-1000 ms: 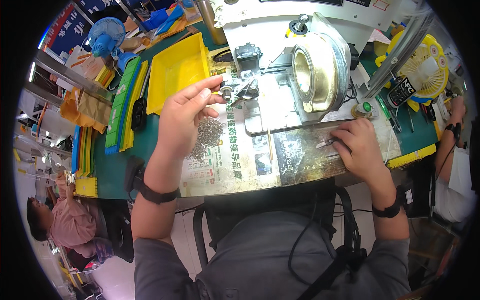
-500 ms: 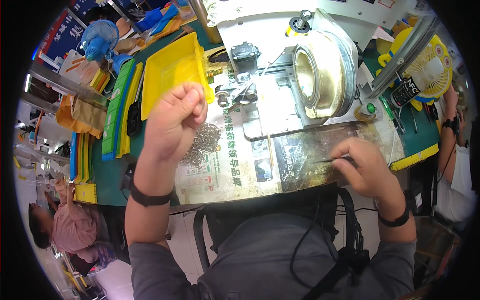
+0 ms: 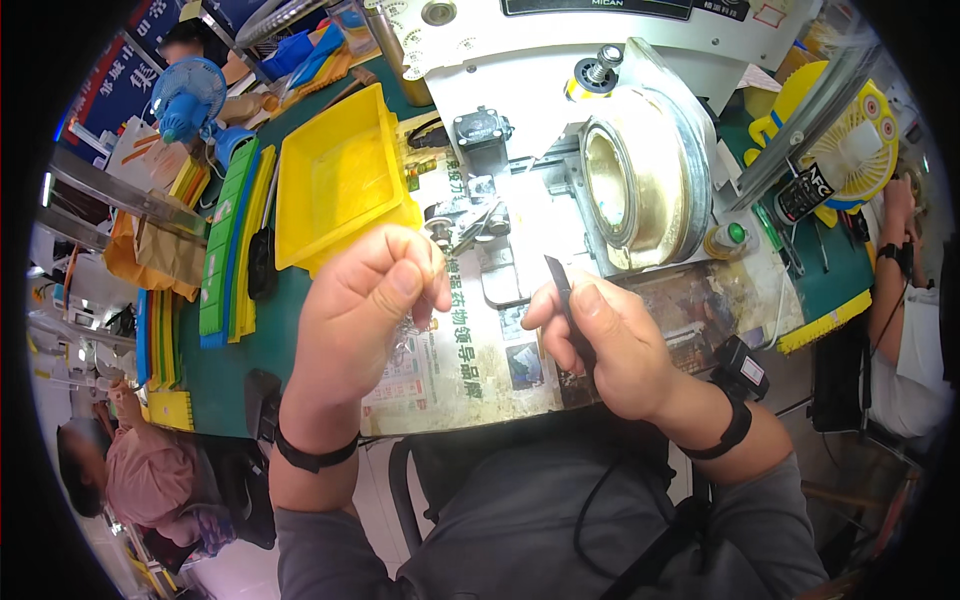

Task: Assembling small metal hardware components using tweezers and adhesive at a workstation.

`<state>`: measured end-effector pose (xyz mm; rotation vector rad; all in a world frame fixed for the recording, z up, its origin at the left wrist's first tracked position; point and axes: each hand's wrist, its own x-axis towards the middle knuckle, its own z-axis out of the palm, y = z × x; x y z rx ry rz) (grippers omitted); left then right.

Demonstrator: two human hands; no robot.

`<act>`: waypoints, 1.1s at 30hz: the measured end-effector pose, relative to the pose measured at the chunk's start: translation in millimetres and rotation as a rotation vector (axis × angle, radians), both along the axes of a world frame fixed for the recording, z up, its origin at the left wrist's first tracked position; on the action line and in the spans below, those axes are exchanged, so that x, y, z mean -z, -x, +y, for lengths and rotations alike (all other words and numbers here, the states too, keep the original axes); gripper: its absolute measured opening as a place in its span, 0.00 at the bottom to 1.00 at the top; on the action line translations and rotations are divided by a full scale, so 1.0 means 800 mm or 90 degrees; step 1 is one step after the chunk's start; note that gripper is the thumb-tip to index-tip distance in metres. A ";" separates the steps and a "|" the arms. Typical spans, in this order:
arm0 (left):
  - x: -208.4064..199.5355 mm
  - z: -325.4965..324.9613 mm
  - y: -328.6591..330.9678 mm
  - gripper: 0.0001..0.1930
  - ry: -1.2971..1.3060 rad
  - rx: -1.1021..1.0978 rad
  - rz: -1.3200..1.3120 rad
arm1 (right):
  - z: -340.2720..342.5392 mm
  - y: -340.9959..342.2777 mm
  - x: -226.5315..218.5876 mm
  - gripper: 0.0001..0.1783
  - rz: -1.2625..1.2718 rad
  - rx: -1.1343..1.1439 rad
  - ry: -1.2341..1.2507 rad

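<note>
My left hand (image 3: 370, 315) is raised over the near left part of the bench, thumb and fingertips pinched together; whatever sits between them is too small to make out. Below it, mostly hidden by the hand, lies a pile of small metal pieces (image 3: 403, 345). My right hand (image 3: 625, 345) is closed round black tweezers (image 3: 562, 285), whose flat end points up and left. Both hands are in front of a machine with a large round wheel under a pale, stained guard (image 3: 650, 190). A small clamp fixture (image 3: 478, 215) stands left of the wheel.
Left of the machine rests a yellow bin (image 3: 335, 165), beside stacked coloured trays (image 3: 225, 245). A green-capped bottle (image 3: 727, 240), a dark can (image 3: 805, 192) and a yellow fan (image 3: 850, 140) stand right. A blue fan (image 3: 190, 95) is far left. Other people sit at both sides.
My right hand has moved left and up toward the middle, turning the tweezers upward. My left hand has come down and slightly right, still pinched. The view has shifted slightly.
</note>
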<state>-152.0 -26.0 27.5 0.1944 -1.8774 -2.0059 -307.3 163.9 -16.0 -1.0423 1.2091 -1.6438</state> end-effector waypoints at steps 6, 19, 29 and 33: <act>0.002 -0.011 -0.004 0.15 -0.007 0.065 -0.027 | -0.008 0.002 -0.005 0.26 0.019 -0.009 -0.037; 0.020 0.020 0.027 0.13 -0.017 -0.005 0.168 | -0.033 0.001 -0.016 0.21 -0.023 0.059 -0.050; 0.020 0.031 0.023 0.13 0.060 -0.054 0.160 | -0.055 0.002 -0.018 0.18 0.000 0.100 -0.039; 0.024 0.028 0.021 0.11 0.047 -0.033 0.174 | -0.059 0.003 -0.013 0.18 -0.020 0.099 -0.010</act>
